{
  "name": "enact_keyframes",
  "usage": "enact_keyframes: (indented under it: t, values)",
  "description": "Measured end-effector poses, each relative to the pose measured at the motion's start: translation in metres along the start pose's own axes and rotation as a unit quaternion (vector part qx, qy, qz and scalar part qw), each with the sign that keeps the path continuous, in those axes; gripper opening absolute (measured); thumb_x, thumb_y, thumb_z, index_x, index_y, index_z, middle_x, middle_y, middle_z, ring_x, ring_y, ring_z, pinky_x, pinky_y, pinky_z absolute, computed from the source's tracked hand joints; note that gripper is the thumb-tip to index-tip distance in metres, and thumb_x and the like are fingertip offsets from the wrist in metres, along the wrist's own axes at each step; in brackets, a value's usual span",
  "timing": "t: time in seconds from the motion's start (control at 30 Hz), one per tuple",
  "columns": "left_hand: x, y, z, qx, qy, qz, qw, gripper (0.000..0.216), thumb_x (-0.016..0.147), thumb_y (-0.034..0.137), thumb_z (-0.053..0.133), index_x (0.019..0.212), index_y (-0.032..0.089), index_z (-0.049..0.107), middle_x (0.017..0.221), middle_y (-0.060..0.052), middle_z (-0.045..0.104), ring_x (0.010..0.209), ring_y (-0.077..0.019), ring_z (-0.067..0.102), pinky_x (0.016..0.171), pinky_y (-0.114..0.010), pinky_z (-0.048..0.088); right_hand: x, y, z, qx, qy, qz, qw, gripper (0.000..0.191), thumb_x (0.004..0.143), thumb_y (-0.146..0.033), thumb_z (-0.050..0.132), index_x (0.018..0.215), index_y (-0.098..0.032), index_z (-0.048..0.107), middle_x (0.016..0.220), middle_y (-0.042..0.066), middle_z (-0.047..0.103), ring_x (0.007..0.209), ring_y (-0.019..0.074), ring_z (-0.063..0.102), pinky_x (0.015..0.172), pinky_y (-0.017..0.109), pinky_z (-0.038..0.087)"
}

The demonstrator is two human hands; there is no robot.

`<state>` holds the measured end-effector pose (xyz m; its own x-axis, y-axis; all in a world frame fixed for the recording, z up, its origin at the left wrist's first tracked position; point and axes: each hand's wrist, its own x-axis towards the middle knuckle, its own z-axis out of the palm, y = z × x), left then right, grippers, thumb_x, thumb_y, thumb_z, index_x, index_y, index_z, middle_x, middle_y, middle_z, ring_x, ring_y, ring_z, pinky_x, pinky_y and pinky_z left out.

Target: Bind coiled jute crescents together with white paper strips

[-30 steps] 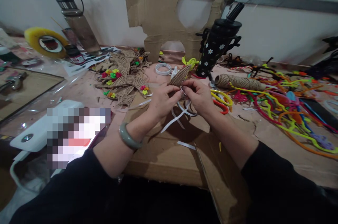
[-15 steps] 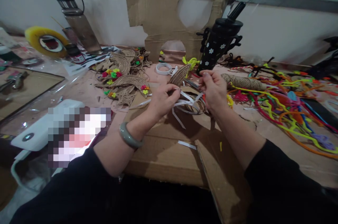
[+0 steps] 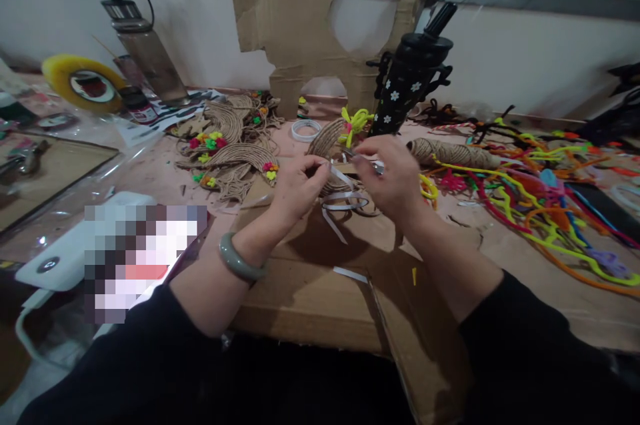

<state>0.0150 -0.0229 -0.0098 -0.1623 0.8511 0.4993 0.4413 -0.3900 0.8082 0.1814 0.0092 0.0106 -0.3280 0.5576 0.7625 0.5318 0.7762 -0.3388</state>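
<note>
My left hand [image 3: 301, 186] pinches the end of a narrow white ribbon [image 3: 342, 175] between thumb and fingers. The ribbon runs down into loose loops above a cardboard sheet [image 3: 305, 285]. Facing it, my right hand [image 3: 393, 175] is closed round small metal scissors [image 3: 376, 166], mostly covered by the fingers. Just behind my hands sits a curved piece of coiled jute cord [image 3: 327, 138], with a yellow and pink bow [image 3: 354, 123] beside it. A short cut strip of white ribbon [image 3: 351, 273] lies on the cardboard.
Jute pieces with coloured flowers [image 3: 235, 145] lie at left, near a tape roll [image 3: 80, 85] and a bottle [image 3: 150, 51]. A black flowered tumbler [image 3: 407, 81] stands behind my right hand. Twine [image 3: 453, 153] and colourful pipe cleaners [image 3: 540, 205] spread rightward. A white power bank [image 3: 55, 258] lies front left.
My right hand has let go of the ribbon and taken up the scissors. My left hand still pinches the ribbon, whose loops now hang lower and looser.
</note>
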Motion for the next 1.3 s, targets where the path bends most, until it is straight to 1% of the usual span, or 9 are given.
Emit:
enact_keyframes:
  t: [0.1, 0.23, 0.5, 0.63, 0.77, 0.9, 1.0, 1.13, 1.3]
  values:
    - [0.001, 0.002, -0.002, 0.002, 0.019, -0.016, 1.000, 0.012, 0.074, 0.020, 0.057, 0.066, 0.019, 0.067, 0.066, 0.000, 0.066, 0.065, -0.0135, 0.058, 0.065, -0.027, 0.045, -0.007, -0.019, 0.009, -0.021, -0.081, -0.039, 0.996, 0.013, 0.085, -0.028, 0.050, 0.085, -0.023, 0.062, 0.090, 0.007, 0.064, 0.090, 0.0242, 0.058, 0.082, 0.041, 0.045]
    - [0.000, 0.002, -0.002, -0.016, 0.018, -0.039, 0.999, 0.011, 0.073, 0.021, 0.058, 0.069, 0.018, 0.068, 0.068, -0.001, 0.067, 0.067, -0.0142, 0.059, 0.067, -0.027, 0.046, -0.011, -0.016, 0.014, -0.039, -0.123, 0.004, 0.992, 0.014, 0.085, -0.025, 0.049, 0.079, -0.026, 0.061, 0.083, 0.006, 0.064, 0.081, 0.0235, 0.059, 0.075, 0.039, 0.046]
    - [-0.001, 0.001, -0.002, -0.020, -0.025, -0.058, 0.998, 0.021, 0.077, 0.033, 0.060, 0.080, 0.016, 0.072, 0.074, -0.003, 0.070, 0.070, -0.0147, 0.061, 0.067, -0.027, 0.047, -0.011, -0.006, 0.012, -0.054, -0.127, 0.040, 0.990, 0.019, 0.087, -0.020, 0.044, 0.083, -0.023, 0.063, 0.087, 0.007, 0.067, 0.084, 0.0211, 0.059, 0.076, 0.034, 0.044]
    - [0.003, -0.014, -0.002, -0.042, 0.011, -0.062, 0.997, 0.033, 0.082, 0.043, 0.054, 0.085, 0.016, 0.072, 0.078, -0.004, 0.070, 0.077, -0.0165, 0.062, 0.073, -0.028, 0.047, -0.007, 0.005, 0.015, 0.043, -0.055, 0.155, 0.985, 0.015, 0.083, -0.019, 0.045, 0.082, -0.018, 0.061, 0.081, 0.005, 0.065, 0.078, 0.0182, 0.059, 0.072, 0.032, 0.044]
    - [0.011, -0.032, -0.006, -0.054, 0.063, -0.046, 0.995, 0.025, 0.079, 0.028, 0.059, 0.099, 0.018, 0.070, 0.098, -0.006, 0.070, 0.095, -0.0183, 0.062, 0.090, -0.033, 0.045, -0.002, 0.009, 0.022, 0.270, -0.019, 0.290, 0.918, 0.008, 0.081, -0.024, 0.048, 0.079, -0.019, 0.054, 0.071, 0.000, 0.058, 0.063, 0.0131, 0.054, 0.063, 0.029, 0.044]
    - [0.022, -0.041, -0.012, -0.119, 0.148, -0.029, 0.981, 0.052, 0.074, 0.016, 0.062, 0.125, 0.024, 0.054, 0.132, -0.006, 0.054, 0.124, -0.0183, 0.048, 0.105, -0.032, 0.035, -0.004, -0.008, 0.026, 0.429, -0.054, 0.343, 0.834, 0.009, 0.079, -0.027, 0.051, 0.075, -0.020, 0.048, 0.064, -0.003, 0.054, 0.056, 0.0092, 0.050, 0.058, 0.025, 0.042]
    - [0.030, -0.038, -0.017, -0.214, 0.184, -0.098, 0.954, 0.071, 0.075, 0.016, 0.061, 0.139, 0.028, 0.033, 0.136, -0.008, 0.050, 0.118, -0.0185, 0.053, 0.095, -0.031, 0.045, -0.010, -0.018, 0.030, 0.452, -0.163, 0.344, 0.807, 0.012, 0.078, -0.028, 0.053, 0.072, -0.018, 0.049, 0.061, -0.003, 0.054, 0.053, 0.0086, 0.049, 0.055, 0.023, 0.040]
    - [0.033, -0.025, -0.024, -0.292, 0.176, -0.232, 0.911, 0.077, 0.073, 0.013, 0.057, 0.140, 0.030, 0.024, 0.113, -0.005, 0.064, 0.086, -0.0151, 0.065, 0.069, -0.024, 0.051, -0.017, -0.012, 0.036, 0.405, -0.273, 0.348, 0.800, 0.007, 0.075, -0.023, 0.056, 0.072, -0.017, 0.055, 0.059, -0.003, 0.055, 0.052, 0.0091, 0.048, 0.053, 0.023, 0.038]
    - [0.023, -0.003, -0.018, -0.392, 0.055, -0.270, 0.878, 0.064, 0.064, 0.004, 0.056, 0.124, 0.024, 0.048, 0.096, 0.000, 0.067, 0.072, -0.0103, 0.062, 0.065, -0.021, 0.049, -0.013, 0.004, 0.037, 0.453, -0.127, 0.406, 0.783, 0.013, 0.071, -0.026, 0.061, 0.068, -0.017, 0.051, 0.057, -0.005, 0.051, 0.050, 0.0078, 0.044, 0.053, 0.023, 0.037]
